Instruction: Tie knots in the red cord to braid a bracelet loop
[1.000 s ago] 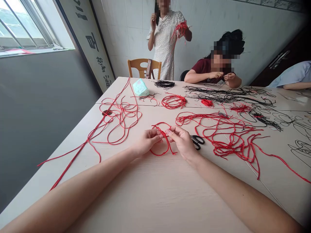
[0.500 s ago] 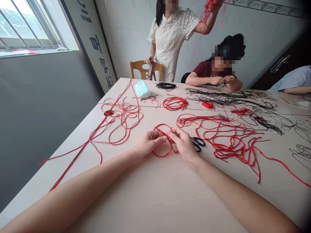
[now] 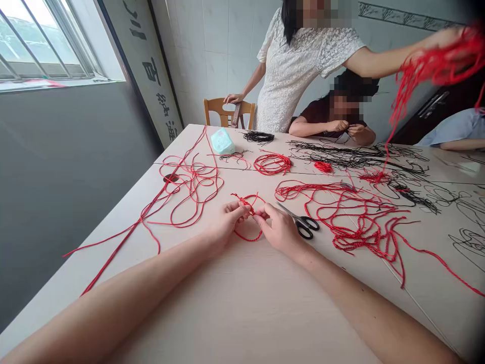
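red braided cord loops on the tabletop, left hand and right hand pinching it close together, a tight grip that keeps strands from slipping, black-handled scissors just beside.

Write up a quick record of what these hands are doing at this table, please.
Left hand: pinches a thin red braided cord loop
Right hand: pinches the same loop
Beside right hand: black-handled steel scissors
Table: pale wood-grain table bearing tangled red cords and thin black cords
Co-worker: a standing person's raised hand holds loose red cords
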Demonstrator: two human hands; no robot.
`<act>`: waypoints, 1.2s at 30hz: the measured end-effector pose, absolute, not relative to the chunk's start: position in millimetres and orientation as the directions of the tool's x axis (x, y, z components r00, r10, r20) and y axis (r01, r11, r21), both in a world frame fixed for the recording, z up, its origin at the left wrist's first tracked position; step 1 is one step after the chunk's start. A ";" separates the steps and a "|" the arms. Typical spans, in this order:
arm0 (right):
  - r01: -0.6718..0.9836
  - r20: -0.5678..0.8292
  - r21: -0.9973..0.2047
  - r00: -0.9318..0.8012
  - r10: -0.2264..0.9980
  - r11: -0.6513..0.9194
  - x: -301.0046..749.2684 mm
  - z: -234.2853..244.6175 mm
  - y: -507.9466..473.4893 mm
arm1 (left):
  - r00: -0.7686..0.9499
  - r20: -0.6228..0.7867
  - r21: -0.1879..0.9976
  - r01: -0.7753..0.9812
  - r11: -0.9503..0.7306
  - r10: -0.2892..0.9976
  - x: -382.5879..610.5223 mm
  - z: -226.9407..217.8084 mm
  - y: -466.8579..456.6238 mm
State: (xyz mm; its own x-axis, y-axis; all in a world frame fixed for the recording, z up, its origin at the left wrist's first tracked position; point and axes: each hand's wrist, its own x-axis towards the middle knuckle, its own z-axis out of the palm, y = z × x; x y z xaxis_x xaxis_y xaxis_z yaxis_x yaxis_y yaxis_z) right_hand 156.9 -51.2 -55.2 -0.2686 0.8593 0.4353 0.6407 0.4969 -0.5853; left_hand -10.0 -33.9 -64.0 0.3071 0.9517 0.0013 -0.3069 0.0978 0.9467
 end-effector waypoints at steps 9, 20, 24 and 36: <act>0.462 0.344 -0.808 -0.136 0.929 0.367 145.1 -55.4 -55.7 | 0.281 -0.018 0.928 -0.352 0.120 0.960 -9.2 -62.4 -31.7; 0.180 0.137 -0.970 -0.151 0.979 0.164 138.0 -65.7 -49.5 | 0.273 -0.006 0.928 -0.356 0.107 0.962 -6.1 -60.3 -35.3; 0.102 0.135 -0.982 -0.198 0.971 0.157 134.3 -65.8 -48.9 | 0.286 -0.004 0.929 -0.353 0.109 0.958 -4.5 -61.8 -35.5; 0.511 0.520 -0.680 -0.170 0.837 0.526 148.1 -53.7 -58.0 | 0.170 0.036 0.999 -0.040 -0.030 0.985 -12.1 -58.5 -32.5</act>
